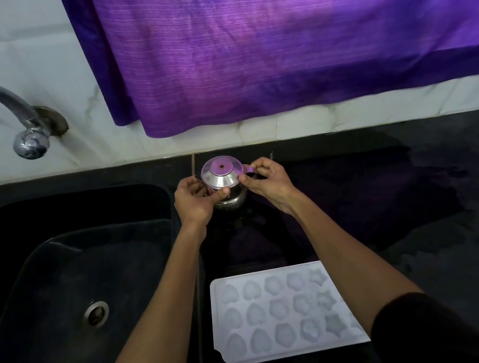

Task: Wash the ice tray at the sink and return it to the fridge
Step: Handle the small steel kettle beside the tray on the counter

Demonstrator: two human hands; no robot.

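A white ice tray (272, 314) with heart, flower and star moulds lies flat on the black counter, near the front edge, just right of the sink. Farther back stands a small steel pot with a lid (223, 180). My left hand (195, 200) grips its left side, thumb across the front. My right hand (266, 181) pinches the handle on its right side. My right forearm crosses over the tray's right end and hides part of it.
A black sink (47, 306) with a steel drain (96, 313) fills the left. A steel tap (26, 133) juts from the white wall above it. A purple cloth (287, 32) hangs over the wall. The counter (423, 199) on the right looks wet.
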